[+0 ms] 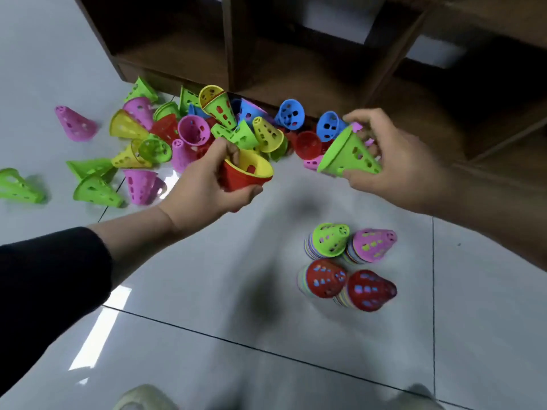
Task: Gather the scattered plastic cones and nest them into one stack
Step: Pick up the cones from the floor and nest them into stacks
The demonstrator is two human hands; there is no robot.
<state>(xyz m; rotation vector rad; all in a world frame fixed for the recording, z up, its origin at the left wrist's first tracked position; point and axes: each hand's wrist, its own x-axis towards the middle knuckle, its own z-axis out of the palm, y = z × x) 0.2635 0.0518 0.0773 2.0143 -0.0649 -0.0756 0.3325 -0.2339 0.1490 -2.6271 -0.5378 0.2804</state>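
The left hand (204, 184) grips a short stack (247, 173) of nested cones, yellow inside red; its lower part is hidden by the palm. The right hand (393, 161) pinches a green cone (350, 156) with a pink one behind it (mostly covered by fingers). Loose cones (189, 128) with holes lie in a pile on the floor (207, 276) beside a wooden shelf (296, 54). Four finished stacks (347, 264) stand near, slightly blurred.
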